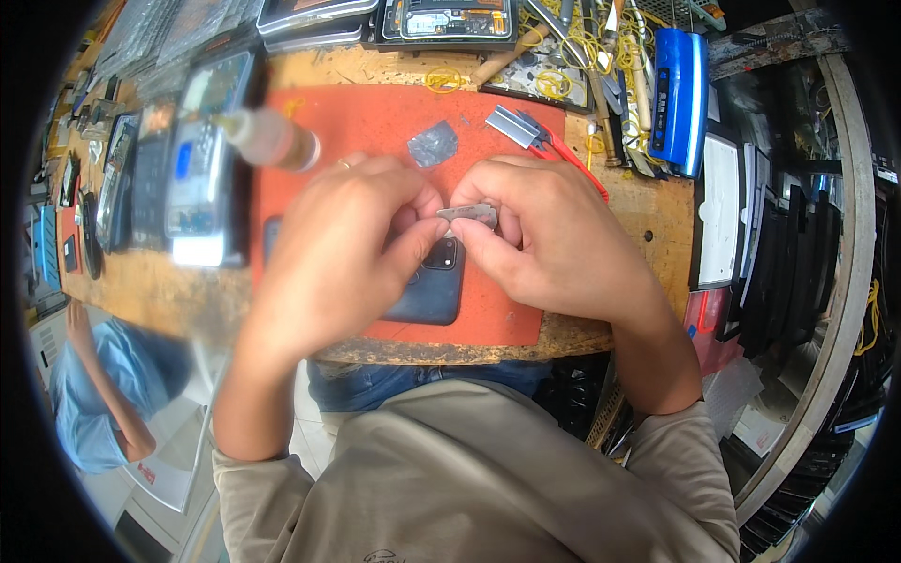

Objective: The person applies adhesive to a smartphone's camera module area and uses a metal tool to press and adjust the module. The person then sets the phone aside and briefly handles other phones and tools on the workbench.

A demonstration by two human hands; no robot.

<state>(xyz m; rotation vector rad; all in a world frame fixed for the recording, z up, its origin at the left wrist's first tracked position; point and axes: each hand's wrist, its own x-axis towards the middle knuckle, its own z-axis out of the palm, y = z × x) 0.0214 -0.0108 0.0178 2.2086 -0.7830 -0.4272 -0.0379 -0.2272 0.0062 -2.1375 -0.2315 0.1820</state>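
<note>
Above the red mat, my left hand and my right hand meet fingertip to fingertip. Both are closed, pinching a small thin grey metal piece that looks like a blade. Just under it lies a dark blue smartphone, camera end toward my fingers; my left hand hides much of it. Beyond my hands rests a crumpled bit of grey film. Past my right hand are red-handled cutters and a short grey metal strip. A clear squeeze bottle stands beyond my left hand.
Phones and phone parts line the left of the wooden bench. Far back are an opened device, tools with yellow cord and a blue case. Dark panels stand at right. Another person sits at left.
</note>
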